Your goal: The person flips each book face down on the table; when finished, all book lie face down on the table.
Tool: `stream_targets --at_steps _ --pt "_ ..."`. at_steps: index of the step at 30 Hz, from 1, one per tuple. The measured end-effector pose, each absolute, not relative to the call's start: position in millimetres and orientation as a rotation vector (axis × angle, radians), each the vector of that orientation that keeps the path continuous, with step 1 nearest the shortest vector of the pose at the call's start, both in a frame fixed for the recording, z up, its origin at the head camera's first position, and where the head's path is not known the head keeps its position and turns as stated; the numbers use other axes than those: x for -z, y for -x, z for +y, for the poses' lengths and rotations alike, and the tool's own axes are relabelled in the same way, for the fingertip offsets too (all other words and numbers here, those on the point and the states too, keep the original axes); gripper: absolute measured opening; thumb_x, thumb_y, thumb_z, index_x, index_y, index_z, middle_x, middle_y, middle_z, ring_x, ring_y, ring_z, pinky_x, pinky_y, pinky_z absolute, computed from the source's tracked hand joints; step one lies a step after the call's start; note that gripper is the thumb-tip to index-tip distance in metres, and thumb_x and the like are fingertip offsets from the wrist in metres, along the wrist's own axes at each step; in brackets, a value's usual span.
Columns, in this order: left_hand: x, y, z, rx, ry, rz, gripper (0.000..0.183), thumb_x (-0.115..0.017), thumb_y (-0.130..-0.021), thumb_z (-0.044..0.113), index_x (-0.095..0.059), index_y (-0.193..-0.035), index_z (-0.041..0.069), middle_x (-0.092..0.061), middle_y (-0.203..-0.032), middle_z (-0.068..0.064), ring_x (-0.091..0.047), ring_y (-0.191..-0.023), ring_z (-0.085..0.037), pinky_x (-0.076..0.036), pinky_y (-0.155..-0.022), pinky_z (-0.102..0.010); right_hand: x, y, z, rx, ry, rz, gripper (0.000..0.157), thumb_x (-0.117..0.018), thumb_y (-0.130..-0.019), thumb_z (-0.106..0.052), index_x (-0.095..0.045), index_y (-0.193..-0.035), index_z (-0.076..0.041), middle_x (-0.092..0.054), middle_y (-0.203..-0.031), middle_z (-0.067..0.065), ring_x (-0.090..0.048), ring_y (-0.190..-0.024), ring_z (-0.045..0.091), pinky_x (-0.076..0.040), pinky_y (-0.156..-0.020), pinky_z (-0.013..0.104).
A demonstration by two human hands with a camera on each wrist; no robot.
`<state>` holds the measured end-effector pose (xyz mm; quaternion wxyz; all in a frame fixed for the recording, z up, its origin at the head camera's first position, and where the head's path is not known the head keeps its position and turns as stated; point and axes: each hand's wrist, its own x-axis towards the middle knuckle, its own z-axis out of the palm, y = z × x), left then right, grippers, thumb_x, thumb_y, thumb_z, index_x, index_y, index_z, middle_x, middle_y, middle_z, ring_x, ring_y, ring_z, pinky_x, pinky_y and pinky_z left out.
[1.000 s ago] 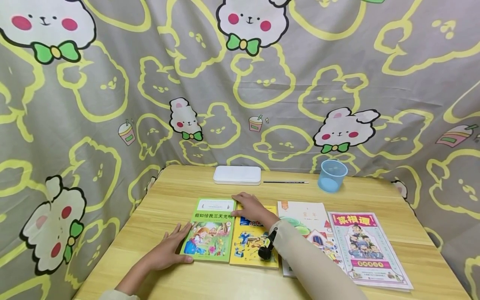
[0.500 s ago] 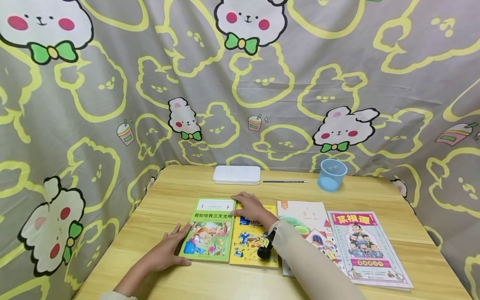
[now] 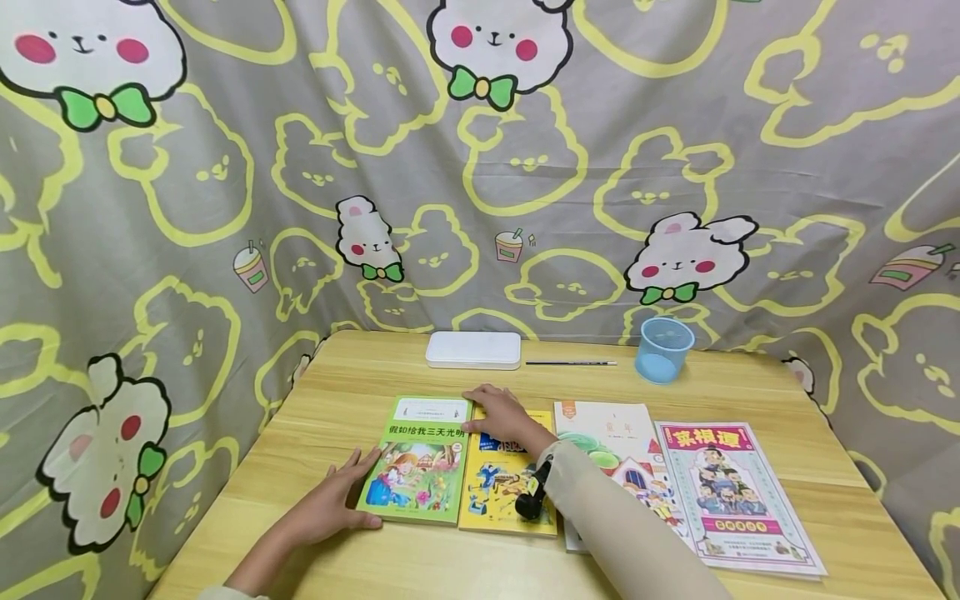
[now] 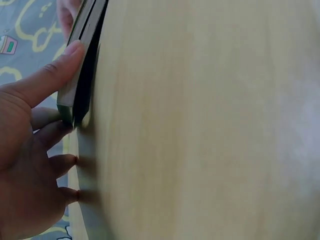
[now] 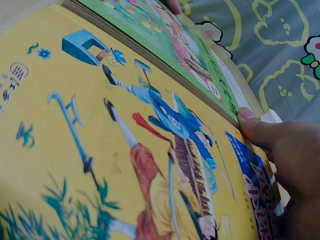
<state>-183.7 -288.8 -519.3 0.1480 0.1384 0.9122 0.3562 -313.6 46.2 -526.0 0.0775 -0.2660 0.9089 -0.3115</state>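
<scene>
A green-bordered picture-cover book [image 3: 420, 467] lies flat on the wooden table. My left hand [image 3: 330, 504] is at its lower left corner, fingers spread along the left edge. In the left wrist view, the thumb [image 4: 52, 75] touches the book's bottom edge. Reaching over a yellow book [image 3: 498, 500], my right hand [image 3: 506, 417] touches the green book's upper right corner. The right wrist view shows that thumb [image 5: 257, 130] against the green book's edge, the other fingers partly hidden beyond the yellow book's top edge.
A white-covered book [image 3: 607, 425], partly under the right sleeve, and a pink-and-white book [image 3: 738, 500] lie to the right. Along the back stand or lie a white case [image 3: 474, 350], a dark pencil [image 3: 570, 363] and a blue cup [image 3: 663, 354]. A patterned curtain [image 3: 525, 208] surrounds the table.
The green book's lower left corner has shifted very slightly left, with the left hand following. The right hand stays in place, and the other books have not moved.
</scene>
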Motion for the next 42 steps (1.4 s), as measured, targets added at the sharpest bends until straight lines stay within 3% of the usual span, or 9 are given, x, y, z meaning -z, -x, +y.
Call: stream_targets --at_steps 9,13,16,28,31,37,39,42 --pt "515.2 184.6 -288.8 -1.095 -0.330 2.607 0.115 -0.091 -0.075 0.040 -0.025 -0.164 0.012 -0.022 -0.168 -0.019 -0.010 -0.156 -0.044 0.006 -0.120 -0.071 528.1 315.0 46.8 0.918 0.791 2.718 0.068 -0.070 -0.098 -0.041 -0.046 -0.156 -0.014 -0.051 -0.152 0.009 -0.048 -0.141 0.029 -0.010 -0.127 0.059" --pt "512.4 184.6 -287.8 -1.172 -0.318 2.587 0.115 -0.092 -0.075 0.038 -0.024 -0.164 0.009 -0.021 -0.168 -0.020 -0.013 -0.155 -0.043 -0.003 -0.122 -0.068 527.2 315.3 47.0 0.919 0.783 2.716 0.068 -0.070 -0.098 -0.041 -0.046 -0.156 -0.015 -0.050 -0.154 0.009 -0.046 -0.143 0.029 -0.009 -0.127 0.059" --pt "509.7 184.2 -286.6 -1.264 -0.296 2.538 0.115 -0.093 -0.076 0.035 -0.024 -0.164 0.008 -0.020 -0.169 -0.018 -0.011 -0.156 -0.042 -0.008 -0.123 -0.065 526.4 315.6 47.2 0.918 0.781 2.715 0.068 -0.070 -0.098 -0.040 -0.046 -0.156 -0.015 -0.050 -0.153 0.009 -0.046 -0.143 0.029 -0.009 -0.127 0.059" --pt "500.0 181.1 -277.6 -1.581 -0.305 2.346 0.111 -0.087 -0.083 0.018 -0.014 -0.166 0.010 -0.009 -0.173 -0.012 -0.005 -0.158 -0.033 -0.010 -0.124 -0.053 527.2 316.6 47.5 0.923 0.783 2.701 0.069 -0.071 -0.098 -0.039 -0.045 -0.157 -0.014 -0.050 -0.153 0.010 -0.044 -0.144 0.031 -0.009 -0.127 0.060" --pt "496.4 180.0 -275.0 -1.609 -0.305 2.347 0.110 -0.087 -0.083 0.018 -0.015 -0.166 0.013 -0.011 -0.173 -0.010 -0.007 -0.157 -0.029 -0.012 -0.124 -0.043 527.6 316.7 47.4 0.933 0.791 2.696 0.069 -0.071 -0.098 -0.037 -0.045 -0.156 -0.012 -0.050 -0.153 0.011 -0.043 -0.145 0.032 -0.009 -0.127 0.061" --pt "490.1 178.8 -268.3 -1.695 -0.366 2.319 0.107 -0.086 -0.084 0.013 -0.018 -0.166 0.014 -0.011 -0.172 -0.012 -0.014 -0.155 -0.036 -0.036 -0.108 -0.012 527.9 318.4 48.1 0.930 0.788 2.698 0.071 -0.072 -0.097 -0.037 -0.044 -0.157 -0.012 -0.051 -0.151 0.011 -0.044 -0.144 0.032 -0.010 -0.127 0.061" --pt "488.6 178.7 -265.8 -1.728 -0.402 2.303 0.105 -0.085 -0.084 0.010 -0.018 -0.166 0.012 -0.008 -0.172 -0.014 -0.013 -0.154 -0.040 -0.041 -0.104 -0.011 527.0 318.0 48.5 0.937 0.786 2.689 0.071 -0.072 -0.097 -0.037 -0.044 -0.157 -0.012 -0.050 -0.152 0.011 -0.044 -0.144 0.032 -0.010 -0.126 0.061" --pt "485.3 178.0 -261.6 -1.757 -0.452 2.289 0.104 -0.084 -0.084 0.008 -0.018 -0.165 0.009 -0.005 -0.173 -0.014 -0.012 -0.154 -0.039 -0.040 -0.105 -0.011 525.8 317.3 48.8 0.946 0.775 2.682 0.071 -0.073 -0.097 -0.037 -0.044 -0.157 -0.011 -0.049 -0.154 0.012 -0.042 -0.145 0.033 -0.009 -0.127 0.061"
